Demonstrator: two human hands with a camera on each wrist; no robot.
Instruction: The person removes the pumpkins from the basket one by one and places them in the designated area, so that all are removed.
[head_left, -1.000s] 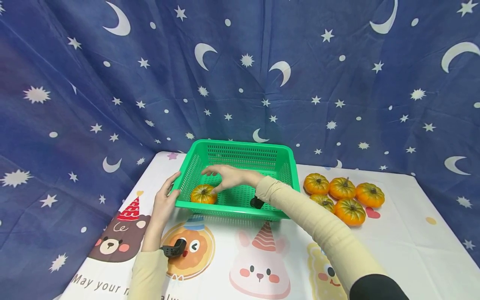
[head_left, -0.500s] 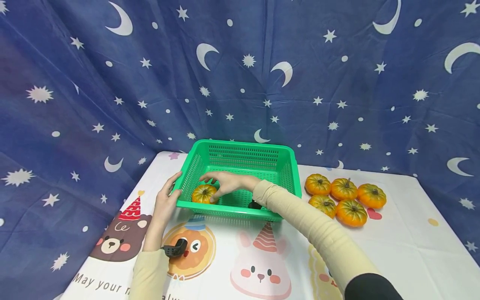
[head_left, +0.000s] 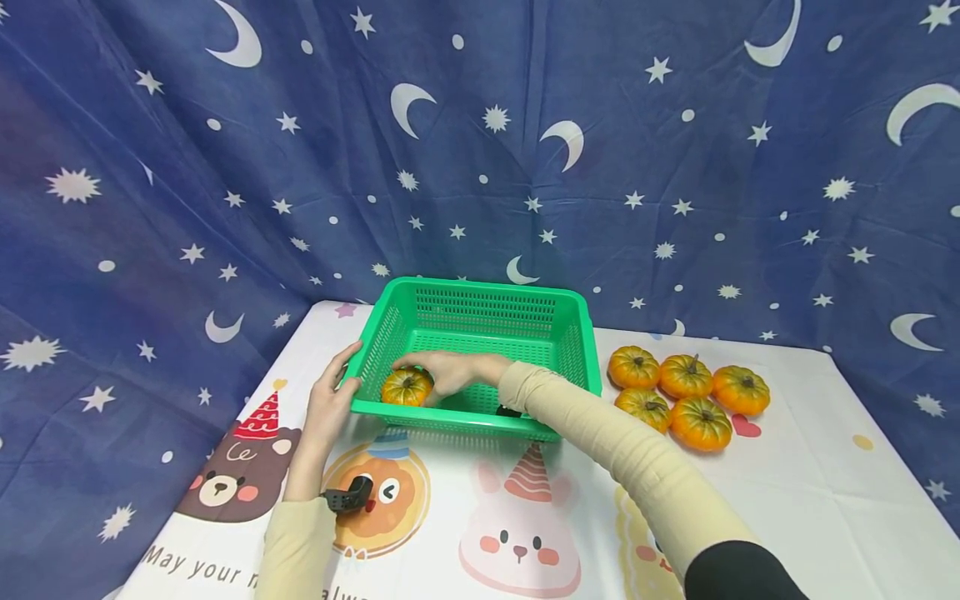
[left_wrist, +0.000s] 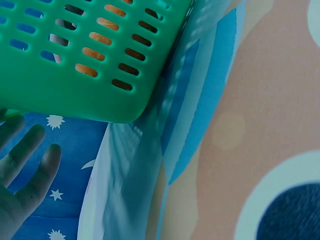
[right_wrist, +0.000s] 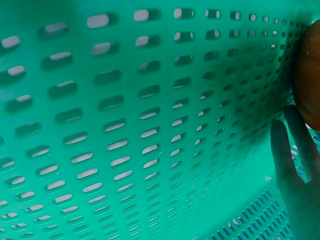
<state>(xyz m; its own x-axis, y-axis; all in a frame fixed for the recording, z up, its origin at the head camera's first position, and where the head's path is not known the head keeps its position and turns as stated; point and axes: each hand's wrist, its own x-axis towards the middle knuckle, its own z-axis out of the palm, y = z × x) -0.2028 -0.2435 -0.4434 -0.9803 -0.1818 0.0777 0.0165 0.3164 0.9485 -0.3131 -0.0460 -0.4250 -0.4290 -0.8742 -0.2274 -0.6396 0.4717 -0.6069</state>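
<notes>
In the head view a small orange pumpkin [head_left: 406, 387] sits at the left end of a green perforated plastic basket [head_left: 480, 425]. My right hand [head_left: 448, 372] reaches in and grips this pumpkin from its right, fingers over the far side and thumb on the near side. The right wrist view has two fingertips against the pumpkin [right_wrist: 308, 75], beside the slotted wall. My left hand [head_left: 330, 398] rests against the basket's left rim from outside, fingers reaching along it. In the left wrist view the fingers [left_wrist: 45, 170] are spread and fairly straight near the basket's edge; the thumb is hidden.
Several more small pumpkins [head_left: 690, 379] lie grouped on the table to the right of the basket. A white cloth [head_left: 817, 500] printed with cartoon animals covers the table. Behind hangs a dark blue curtain [head_left: 480, 150] with moons and stars.
My right hand has come down into the basket, and its fingers and thumb have drawn in around the pumpkin. The left hand and the basket have stayed where they were.
</notes>
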